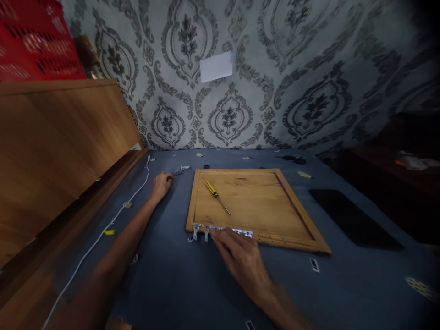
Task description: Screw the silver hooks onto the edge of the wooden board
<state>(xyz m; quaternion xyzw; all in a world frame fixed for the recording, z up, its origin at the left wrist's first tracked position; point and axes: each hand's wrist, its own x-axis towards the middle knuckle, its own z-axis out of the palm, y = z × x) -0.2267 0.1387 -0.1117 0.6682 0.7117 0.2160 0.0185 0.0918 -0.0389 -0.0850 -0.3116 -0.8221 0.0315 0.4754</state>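
A wooden cabinet door panel (pixel 261 208) lies flat on a blue cloth. A yellow-handled screwdriver (pixel 217 197) rests on the panel. A row of white metal hinges (pixel 206 228) sits along the panel's near edge. My right hand (pixel 240 256) lies on that row, fingers bent over the hinges. My left hand (pixel 161 184) reaches far to the left of the panel, fingers curled close to a small grey metal part (pixel 178 172); whether it grips anything is unclear.
A wooden cabinet side (pixel 58 151) rises on the left, with a white cable (pixel 113 220) running along it. A red crate (pixel 34 41) sits on top. A dark flat slab (pixel 354 220) lies to the right, and black scissors (pixel 292 158) lie near the patterned wall.
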